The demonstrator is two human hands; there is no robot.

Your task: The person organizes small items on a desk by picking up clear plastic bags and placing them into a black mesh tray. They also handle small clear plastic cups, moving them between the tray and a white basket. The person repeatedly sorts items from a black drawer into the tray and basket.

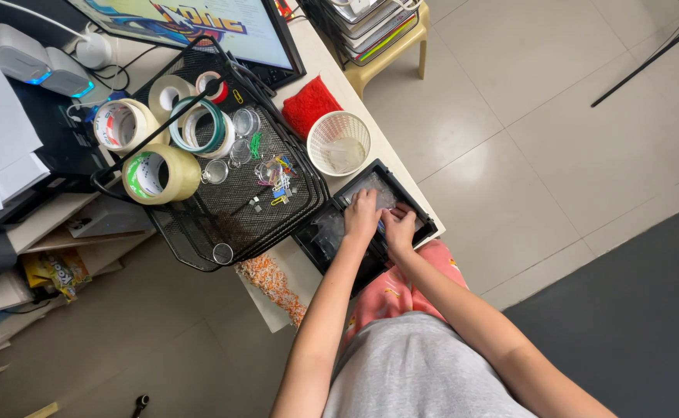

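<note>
- Black plastic tray (425,224), rectangular, glossy, at desk edge above lap; clear crinkly plastic bags (332,228) inside.
- L hand (362,218) flat, fingers spread, pressing on plastic.
- R hand (398,231) curled beside it; grip can't tell.
- Black wire-mesh rack (223,209): 4 tape rolls (161,174).
- 1 white lattice basket (339,143), round.

both hands (380,223) palms-down, side by side

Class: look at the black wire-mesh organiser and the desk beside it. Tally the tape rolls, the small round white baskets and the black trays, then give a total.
Rolls of tape on the black wire-mesh organiser: 5 (beige roll with green core, and four more)
White round plastic basket: 1
Black rectangular tray under both hands: 1
Total: 7
</note>
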